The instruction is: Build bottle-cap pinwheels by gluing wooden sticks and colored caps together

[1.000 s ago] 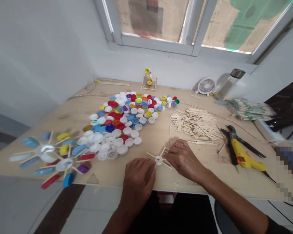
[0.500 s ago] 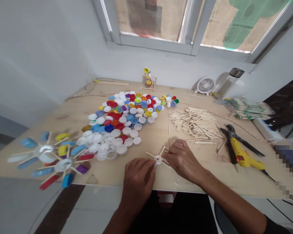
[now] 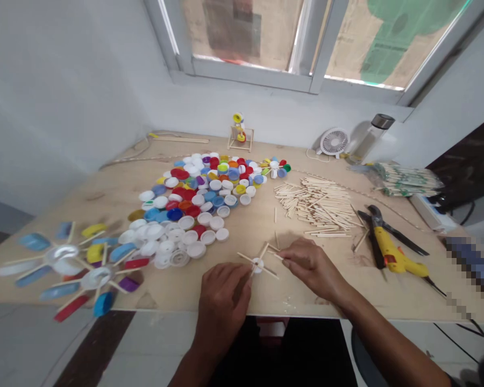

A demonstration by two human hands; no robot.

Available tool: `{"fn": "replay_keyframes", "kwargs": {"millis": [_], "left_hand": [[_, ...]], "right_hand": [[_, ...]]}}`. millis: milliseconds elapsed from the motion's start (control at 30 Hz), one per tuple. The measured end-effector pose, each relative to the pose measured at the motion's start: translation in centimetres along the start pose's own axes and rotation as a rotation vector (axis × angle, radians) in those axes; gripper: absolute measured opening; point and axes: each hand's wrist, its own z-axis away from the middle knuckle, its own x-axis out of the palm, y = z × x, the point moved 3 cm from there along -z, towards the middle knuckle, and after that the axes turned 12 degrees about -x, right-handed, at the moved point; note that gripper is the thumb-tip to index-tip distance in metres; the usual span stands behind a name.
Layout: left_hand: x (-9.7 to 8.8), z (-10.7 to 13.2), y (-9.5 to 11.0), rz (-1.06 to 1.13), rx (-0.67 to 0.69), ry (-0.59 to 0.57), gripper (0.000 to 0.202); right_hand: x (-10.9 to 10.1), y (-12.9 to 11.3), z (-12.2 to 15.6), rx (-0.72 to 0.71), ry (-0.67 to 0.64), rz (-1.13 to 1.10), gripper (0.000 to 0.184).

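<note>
a: so what's going on at the front of that plywood tabletop?

b: small popsicle-stick wheel between the hands, with a white bottle cap as the hub and the sticks crossing over it.

a: are the hands actually holding it?

b: right hand is pinching a stick by the hub between thumb and fingers. left hand is curled up right beside the wheel, but i can't tell if it's gripping.

a: what's around them?

b: to the left, a big heap of colored bottle caps and two finished cap-and-stick pinwheels. past the right hand, a loose pile of craft sticks. further right, a yellow hot glue gun beside black-handled pliers.

a: anything else back there?

b: a small white desk fan by the wall, next to a glass bottle.
</note>
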Motion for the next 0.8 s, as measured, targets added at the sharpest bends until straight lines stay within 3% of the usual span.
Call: {"fn": "replay_keyframes", "kwargs": {"millis": [167, 433, 600, 700, 800], "left_hand": [[-0.6, -0.1, 0.6, 0.087, 0.011, 0.032, 0.019], [-1.3, 0.0, 2.3, 0.265, -0.106, -0.045, 0.015], [-1.2, -0.1, 2.4, 0.353, -0.166, -0.100, 0.009], [-1.0, -0.2, 1.8, 0.407, -0.251, -0.131, 0.009], [-1.0, -0.1, 0.9, 0.419, -0.325, -0.142, 0.009]], "right_hand": [[0.3, -0.7, 1.1, 0.114, 0.071, -0.162, 0.015], [1.2, -4.2, 0.9, -0.110, 0.061, 0.084, 0.015], [1.3, -5.0, 0.9, -0.147, 0.054, 0.160, 0.017], [0.2, -4.5, 1.3, -0.152, 0.085, 0.179, 0.015], [-2.6, -3.1, 2.8, -0.123, 0.190, 0.273, 0.014]]}}
